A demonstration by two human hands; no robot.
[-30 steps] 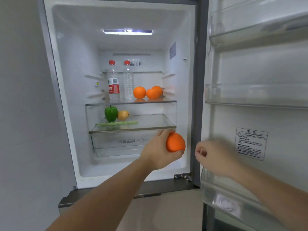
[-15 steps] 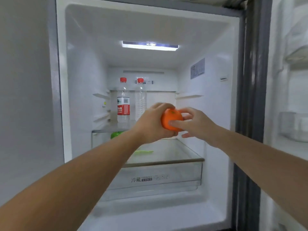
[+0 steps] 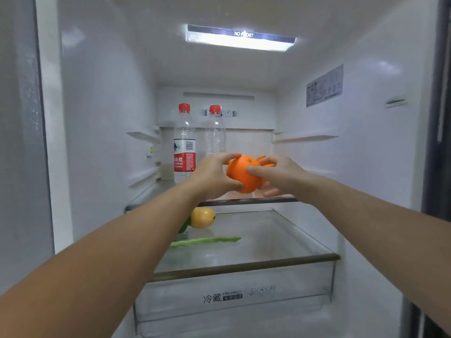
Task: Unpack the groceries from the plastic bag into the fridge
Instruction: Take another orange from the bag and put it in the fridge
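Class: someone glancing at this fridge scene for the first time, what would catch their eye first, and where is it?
The bright orange held by the left hand and right hand above the upper shelf. Behind it stand two red-capped water bottles; below, a yellow fruit lies on the glass drawer cover.

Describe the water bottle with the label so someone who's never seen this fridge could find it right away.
Look inside the open white fridge, at the back of the upper glass shelf. Two clear plastic bottles with red caps stand side by side there. The one you want is the left bottle: it alone wears a red and white label, while the right bottle is bare.
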